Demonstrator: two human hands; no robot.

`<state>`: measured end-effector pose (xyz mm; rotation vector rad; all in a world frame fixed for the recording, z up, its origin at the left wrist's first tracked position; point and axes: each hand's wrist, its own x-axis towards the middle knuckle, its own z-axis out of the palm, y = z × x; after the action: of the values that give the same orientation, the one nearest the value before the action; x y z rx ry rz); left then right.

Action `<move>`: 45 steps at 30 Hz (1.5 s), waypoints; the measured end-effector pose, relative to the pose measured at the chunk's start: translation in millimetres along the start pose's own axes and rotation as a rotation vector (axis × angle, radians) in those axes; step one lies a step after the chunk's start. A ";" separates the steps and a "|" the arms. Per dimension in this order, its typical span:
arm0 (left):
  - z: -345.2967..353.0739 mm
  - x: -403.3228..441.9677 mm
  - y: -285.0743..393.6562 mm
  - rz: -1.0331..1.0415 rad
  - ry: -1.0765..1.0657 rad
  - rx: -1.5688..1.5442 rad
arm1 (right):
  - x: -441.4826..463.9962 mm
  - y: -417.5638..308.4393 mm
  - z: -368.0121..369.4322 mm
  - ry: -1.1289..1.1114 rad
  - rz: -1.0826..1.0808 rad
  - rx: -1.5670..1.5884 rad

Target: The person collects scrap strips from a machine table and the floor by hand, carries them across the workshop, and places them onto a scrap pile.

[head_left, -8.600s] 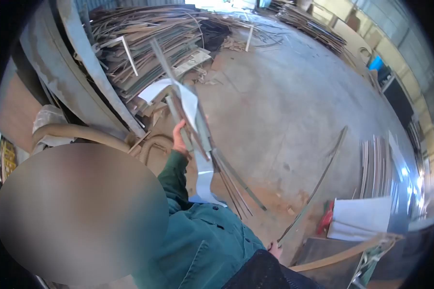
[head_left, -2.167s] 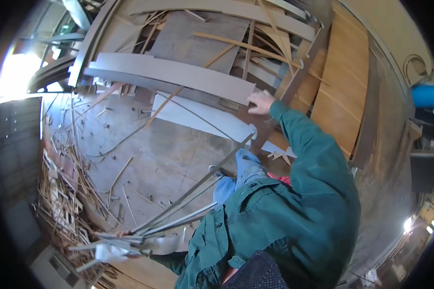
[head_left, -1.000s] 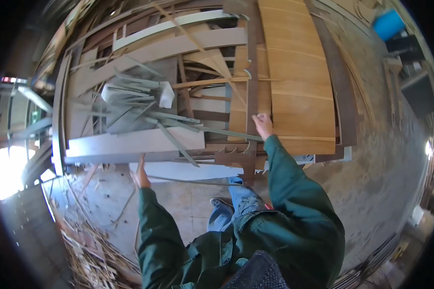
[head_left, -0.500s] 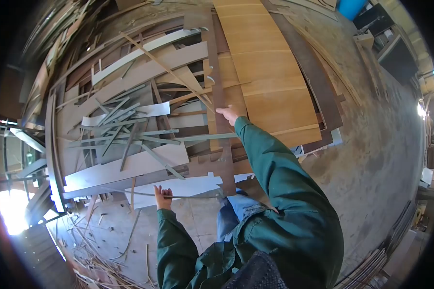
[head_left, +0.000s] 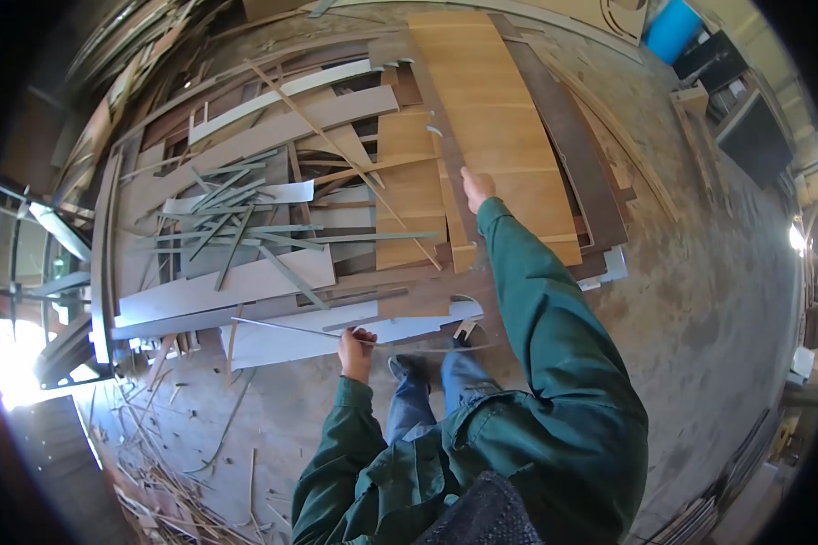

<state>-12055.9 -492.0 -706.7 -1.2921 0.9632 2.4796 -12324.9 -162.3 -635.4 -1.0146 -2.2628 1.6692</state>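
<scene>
My right hand (head_left: 478, 187) is closed on a long, narrow brown board (head_left: 441, 118), which lies lengthwise over the pile. Beside and partly under that board is a wide wood-grain panel (head_left: 504, 118). My left hand (head_left: 355, 352), lower down near the front of the pile, has its fingers closed round a thin, flexible strip (head_left: 286, 329). The strip sticks out on both sides of the hand. Behind it lies a white sheet (head_left: 273, 341) with a notched edge. My right sleeve covers part of the brown board's near end.
Several grey-green slats (head_left: 232, 218) lie crossed on the pile's left. A thin wooden stick (head_left: 336, 150) slants across the pale boards (head_left: 273, 141). Scrap strips (head_left: 168, 490) litter the floor at lower left. A blue barrel (head_left: 673, 32) stands at the far right.
My right hand and the brown board have shifted right, across the wood-grain panel's edge. My left hand has moved right with the thin strip. The thin wooden stick's near end lies farther right and lower.
</scene>
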 end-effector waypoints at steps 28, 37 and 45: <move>284.4 -32.0 -208.2 -0.279 -0.149 0.152 | 244.6 83.5 -287.9 0.225 -0.284 -0.403; 278.3 -3.3 -239.2 -0.403 0.000 0.324 | 219.0 129.2 -277.0 0.317 -0.318 -1.013; 210.3 -50.1 -199.3 -0.436 -0.135 0.765 | 188.2 93.1 -279.4 0.204 -0.619 -1.116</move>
<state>-12079.0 -200.9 -672.8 -0.9249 1.2505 1.5948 -12290.7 184.3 -664.8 -0.4238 -2.8757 -0.0055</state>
